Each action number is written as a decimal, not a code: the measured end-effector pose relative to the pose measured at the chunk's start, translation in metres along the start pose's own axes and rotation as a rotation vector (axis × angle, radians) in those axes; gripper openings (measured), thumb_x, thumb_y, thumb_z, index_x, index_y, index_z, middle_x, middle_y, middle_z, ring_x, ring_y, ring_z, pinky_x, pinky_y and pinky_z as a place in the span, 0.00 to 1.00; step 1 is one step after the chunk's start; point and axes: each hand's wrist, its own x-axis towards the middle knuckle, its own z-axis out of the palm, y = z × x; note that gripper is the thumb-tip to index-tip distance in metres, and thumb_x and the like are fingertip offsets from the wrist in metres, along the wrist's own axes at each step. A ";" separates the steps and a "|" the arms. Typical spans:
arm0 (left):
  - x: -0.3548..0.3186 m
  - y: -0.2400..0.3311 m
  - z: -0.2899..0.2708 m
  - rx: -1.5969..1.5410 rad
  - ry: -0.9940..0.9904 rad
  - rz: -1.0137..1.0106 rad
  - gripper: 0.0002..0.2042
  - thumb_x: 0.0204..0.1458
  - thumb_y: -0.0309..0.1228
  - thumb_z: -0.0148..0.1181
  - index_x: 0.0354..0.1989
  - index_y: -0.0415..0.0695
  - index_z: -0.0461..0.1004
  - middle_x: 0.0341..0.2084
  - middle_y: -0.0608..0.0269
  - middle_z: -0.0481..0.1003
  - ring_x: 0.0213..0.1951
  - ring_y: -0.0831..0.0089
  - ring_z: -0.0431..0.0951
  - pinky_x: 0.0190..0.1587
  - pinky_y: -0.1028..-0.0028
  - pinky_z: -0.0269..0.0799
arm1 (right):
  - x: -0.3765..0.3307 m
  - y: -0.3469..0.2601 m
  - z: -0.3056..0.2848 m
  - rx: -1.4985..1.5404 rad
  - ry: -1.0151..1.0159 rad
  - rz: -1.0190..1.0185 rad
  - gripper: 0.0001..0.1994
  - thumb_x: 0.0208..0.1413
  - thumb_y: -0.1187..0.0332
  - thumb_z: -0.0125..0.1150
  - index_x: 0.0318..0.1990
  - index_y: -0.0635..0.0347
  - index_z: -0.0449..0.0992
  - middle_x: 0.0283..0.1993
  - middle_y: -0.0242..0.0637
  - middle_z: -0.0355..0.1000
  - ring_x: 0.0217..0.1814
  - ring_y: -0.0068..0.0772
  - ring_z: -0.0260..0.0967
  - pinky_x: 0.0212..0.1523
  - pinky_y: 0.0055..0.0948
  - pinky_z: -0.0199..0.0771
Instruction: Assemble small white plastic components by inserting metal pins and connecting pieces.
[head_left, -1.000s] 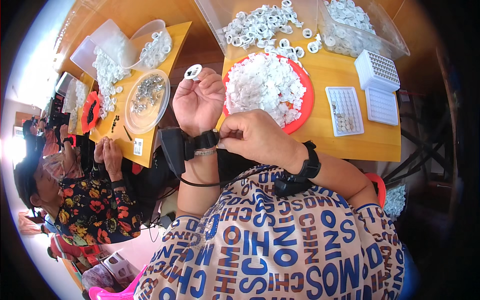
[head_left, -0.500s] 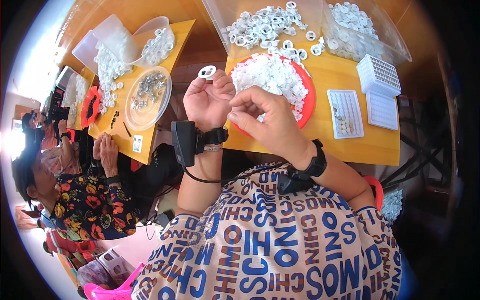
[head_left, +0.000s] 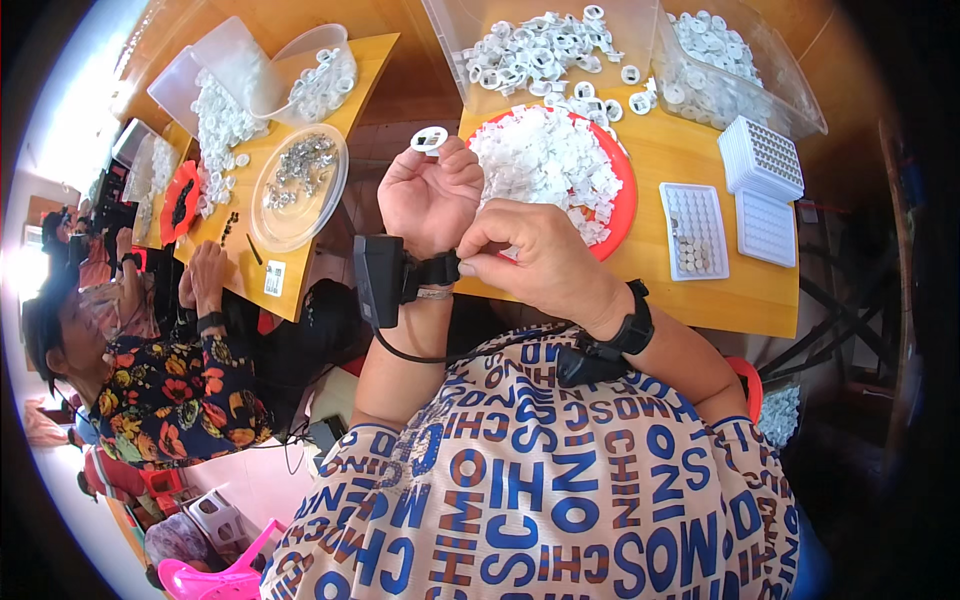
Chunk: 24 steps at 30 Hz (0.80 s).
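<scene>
Between the thumb and fingers of my left hand is a round white plastic part with dark openings in its face. The palm is turned up and the fingers are curled. Just to its right and lower, my right hand is closed in a pinch, its thumb and fingertip meeting beside the black wrist strap on my left wrist. Anything in that pinch is too small to make out. Behind my right hand, a red round tray holds a heap of small white plastic pieces.
A clear bin and more round white parts lie at the back. On the right are stacked white trays and a tray with round discs. A co-worker sits left at another table, near a clear lid of metal parts.
My right hand has drawn down and away from my left fingers, its thumb and fingertip now together. My left hand still holds the round part, slightly further right in view.
</scene>
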 end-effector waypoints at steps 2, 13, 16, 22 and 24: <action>0.001 -0.002 -0.003 0.009 0.008 -0.002 0.09 0.51 0.30 0.44 0.32 0.36 0.64 0.26 0.58 0.65 0.29 0.70 0.63 0.33 0.71 0.61 | -0.001 -0.001 0.000 -0.038 -0.005 0.041 0.04 0.44 0.79 0.64 0.28 0.62 0.76 0.27 0.35 0.73 0.26 0.27 0.70 0.27 0.24 0.67; 0.004 -0.005 -0.003 0.028 0.023 -0.029 0.09 0.51 0.31 0.44 0.32 0.37 0.64 0.26 0.58 0.66 0.28 0.69 0.63 0.35 0.70 0.61 | -0.005 0.001 0.001 -0.035 0.046 -0.014 0.02 0.48 0.79 0.61 0.31 0.64 0.75 0.28 0.39 0.73 0.27 0.31 0.72 0.30 0.25 0.69; 0.007 -0.003 -0.002 0.018 0.016 -0.031 0.09 0.51 0.31 0.44 0.32 0.36 0.64 0.26 0.58 0.66 0.29 0.69 0.63 0.35 0.70 0.62 | -0.006 0.000 0.000 -0.021 0.055 0.015 0.02 0.51 0.78 0.59 0.32 0.64 0.74 0.28 0.38 0.74 0.29 0.27 0.72 0.31 0.24 0.70; 0.003 -0.008 -0.004 0.058 0.012 0.004 0.09 0.51 0.30 0.43 0.32 0.36 0.64 0.25 0.57 0.66 0.28 0.68 0.64 0.33 0.71 0.62 | -0.001 0.001 -0.006 0.127 0.238 0.072 0.03 0.54 0.74 0.57 0.35 0.63 0.72 0.26 0.40 0.73 0.27 0.33 0.73 0.29 0.29 0.70; -0.002 -0.006 -0.003 0.059 0.064 0.069 0.09 0.51 0.31 0.44 0.32 0.36 0.66 0.25 0.56 0.67 0.28 0.68 0.64 0.32 0.71 0.62 | -0.004 -0.001 -0.011 0.143 0.218 0.120 0.03 0.55 0.74 0.57 0.36 0.63 0.73 0.26 0.35 0.73 0.27 0.23 0.71 0.30 0.24 0.69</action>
